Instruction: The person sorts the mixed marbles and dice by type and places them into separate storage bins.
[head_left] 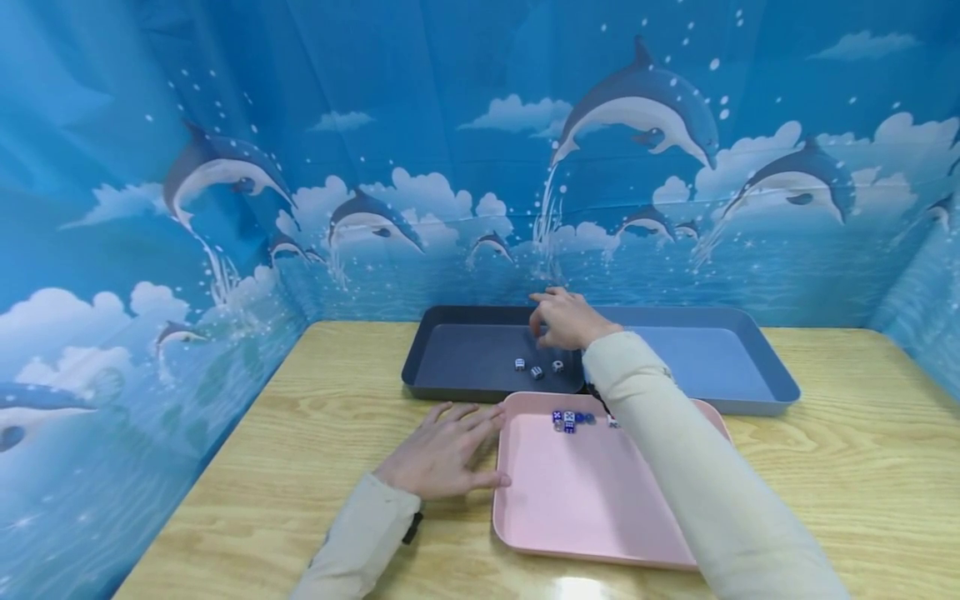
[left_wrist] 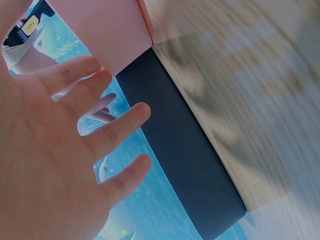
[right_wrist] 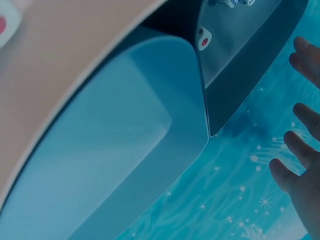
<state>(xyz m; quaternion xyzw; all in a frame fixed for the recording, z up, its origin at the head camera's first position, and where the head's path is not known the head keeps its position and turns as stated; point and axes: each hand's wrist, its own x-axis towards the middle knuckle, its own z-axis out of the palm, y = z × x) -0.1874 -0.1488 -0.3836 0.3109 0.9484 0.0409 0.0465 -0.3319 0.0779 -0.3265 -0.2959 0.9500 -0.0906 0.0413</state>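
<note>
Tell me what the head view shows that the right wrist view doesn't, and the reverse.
Only the head view: the left hand at the edge of the pink tray, and blue dice in that tray.
Only the right wrist view: a red dot facing the camera on a white die in the dark tray.
Both: the right hand, all three trays, including the blue tray, and dice in the dark tray.

1. A light-brown, wood-grained desk (head_left: 247, 500) carries three shallow trays.
2. Near its back edge stands a black rectangular tray (head_left: 468, 346), beside a blue-grey rectangular tray (head_left: 708, 358).
3. In front of both lies a pink, round-cornered tray (head_left: 570, 500).
</note>
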